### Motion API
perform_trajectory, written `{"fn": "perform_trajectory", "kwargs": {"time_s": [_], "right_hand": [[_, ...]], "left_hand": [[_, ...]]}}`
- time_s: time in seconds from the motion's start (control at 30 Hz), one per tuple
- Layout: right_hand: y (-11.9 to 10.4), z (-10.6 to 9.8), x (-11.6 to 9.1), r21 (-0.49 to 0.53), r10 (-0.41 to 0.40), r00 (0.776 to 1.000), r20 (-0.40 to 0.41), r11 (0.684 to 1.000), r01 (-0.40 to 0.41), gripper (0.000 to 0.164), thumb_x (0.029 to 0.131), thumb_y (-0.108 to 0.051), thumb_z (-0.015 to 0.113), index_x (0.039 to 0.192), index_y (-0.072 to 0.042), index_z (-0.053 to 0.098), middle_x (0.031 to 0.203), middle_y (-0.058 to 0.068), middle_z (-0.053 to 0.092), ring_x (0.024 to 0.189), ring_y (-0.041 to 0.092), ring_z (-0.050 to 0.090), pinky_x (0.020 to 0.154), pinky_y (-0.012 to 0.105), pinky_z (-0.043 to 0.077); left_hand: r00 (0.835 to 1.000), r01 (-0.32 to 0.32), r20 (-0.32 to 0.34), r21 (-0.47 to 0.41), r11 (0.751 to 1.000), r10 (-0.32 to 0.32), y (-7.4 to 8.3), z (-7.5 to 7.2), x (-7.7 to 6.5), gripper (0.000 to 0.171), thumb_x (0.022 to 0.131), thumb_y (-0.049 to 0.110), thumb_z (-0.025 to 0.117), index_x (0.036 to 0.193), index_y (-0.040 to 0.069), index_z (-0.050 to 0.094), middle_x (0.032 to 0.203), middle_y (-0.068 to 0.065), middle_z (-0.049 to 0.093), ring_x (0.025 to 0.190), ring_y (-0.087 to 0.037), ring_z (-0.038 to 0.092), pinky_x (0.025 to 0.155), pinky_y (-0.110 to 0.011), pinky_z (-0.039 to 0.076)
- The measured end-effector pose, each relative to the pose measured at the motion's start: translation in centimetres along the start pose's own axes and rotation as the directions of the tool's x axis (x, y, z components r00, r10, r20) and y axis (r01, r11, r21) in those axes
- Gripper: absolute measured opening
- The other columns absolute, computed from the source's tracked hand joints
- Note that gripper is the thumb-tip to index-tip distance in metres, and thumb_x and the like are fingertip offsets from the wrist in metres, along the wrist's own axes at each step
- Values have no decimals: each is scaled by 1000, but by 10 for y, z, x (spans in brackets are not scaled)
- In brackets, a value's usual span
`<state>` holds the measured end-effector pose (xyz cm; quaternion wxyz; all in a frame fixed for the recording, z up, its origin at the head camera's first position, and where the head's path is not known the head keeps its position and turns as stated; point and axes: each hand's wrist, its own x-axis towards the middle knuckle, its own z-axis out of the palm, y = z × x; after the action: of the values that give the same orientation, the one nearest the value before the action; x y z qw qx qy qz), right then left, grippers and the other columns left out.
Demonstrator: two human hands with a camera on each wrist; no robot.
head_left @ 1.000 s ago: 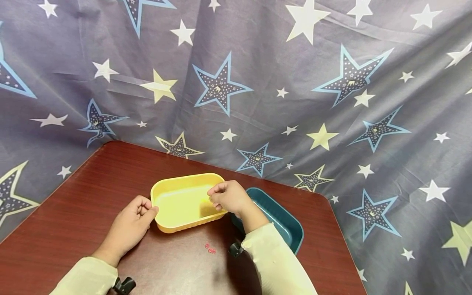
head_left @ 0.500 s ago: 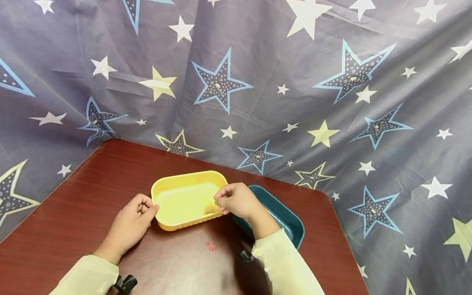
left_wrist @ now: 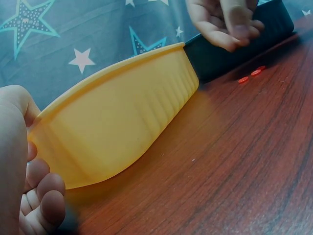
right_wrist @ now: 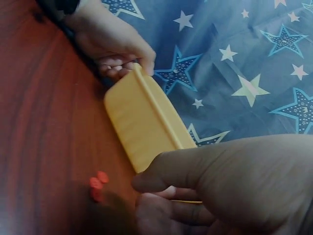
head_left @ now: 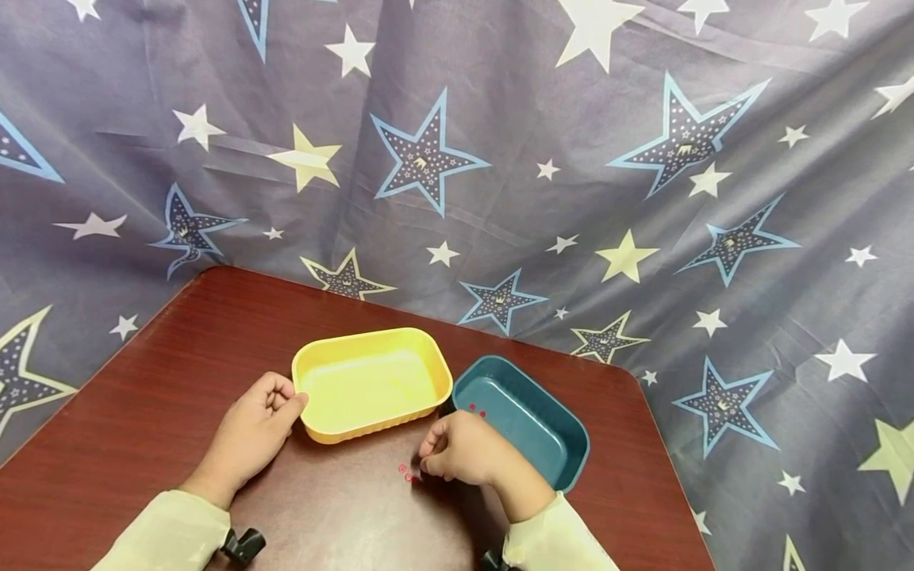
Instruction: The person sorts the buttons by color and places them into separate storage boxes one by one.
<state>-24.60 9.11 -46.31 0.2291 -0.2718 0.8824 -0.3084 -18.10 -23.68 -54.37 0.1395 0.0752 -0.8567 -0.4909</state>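
Observation:
My left hand (head_left: 251, 434) pinches the left end of the yellow tub (head_left: 378, 428) by its rim, thumb on the near side. Loosely bent, the fingers of my right hand (head_left: 467, 452) hover over the table just right of the small red button-like discs (head_left: 402, 469); nothing shows between thumb and fingers. In the right wrist view the red discs (right_wrist: 96, 185) lie close together, left of that thumb. The left wrist view shows the discs (left_wrist: 256, 72) below the right hand (left_wrist: 227, 24). The yellow tub's floor has faint yellow shapes, too indistinct to name.
A dark teal tub (head_left: 550, 452) stands right of the yellow one, partly behind the right forearm. Two red discs (head_left: 477, 410) lie in it. The reddish-brown table (head_left: 236, 333) meets a star-patterned curtain (head_left: 500, 159) along its back and sides.
My right hand has moved from over the yellow tub's right end down toward the red discs on the table, uncovering discs in the teal tub. My left hand stays at the rim.

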Motion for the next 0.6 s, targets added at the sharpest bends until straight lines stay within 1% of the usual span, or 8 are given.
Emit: {"fn": "perform_trajectory", "kwargs": {"time_s": [0.1,0.23,0.4,0.53,0.6], "right_hand": [[3,8,-4,-29,2,1000,-10,1000,-2,14,76,-11,83,80,-18,71,65,-7,66,53,11,60,50,29,50],[7,17,-7,-75,-27,999,-42,997,23,16,74,-14,85,79,-19,71,67,-11,65,58,6,59,53,26,48],[11,28,-9,-138,-77,994,-72,988,66,16,75,-13,84,79,-20,70,65,-16,62,59,-1,57,57,22,47],[11,35,-10,-192,-112,988,-102,977,91,17,75,-13,82,77,-23,68,63,-19,59,58,-4,54,57,20,46],[11,37,-10,-206,-117,986,-121,974,90,18,75,-12,81,75,-24,67,63,-20,58,58,-4,53,57,19,45]], "left_hand": [[1000,1,1,1,1000,-1,0,0,0,28,98,52,60,98,25,53,71,-2,56,58,-17,53,53,-30,42],[1000,1,3,4,1000,-1,0,0,0,28,98,53,59,98,25,53,72,-2,56,58,-17,53,54,-30,42],[1000,6,4,7,1000,-6,0,0,0,29,98,54,59,99,25,53,73,-2,56,60,-17,53,55,-30,42],[1000,14,13,2,1000,-14,1,0,0,31,97,55,58,100,25,53,74,-3,56,60,-18,53,54,-30,43],[1000,15,16,0,1000,-15,1,0,0,31,97,55,58,100,24,53,74,-3,57,60,-18,53,54,-30,43]]}}
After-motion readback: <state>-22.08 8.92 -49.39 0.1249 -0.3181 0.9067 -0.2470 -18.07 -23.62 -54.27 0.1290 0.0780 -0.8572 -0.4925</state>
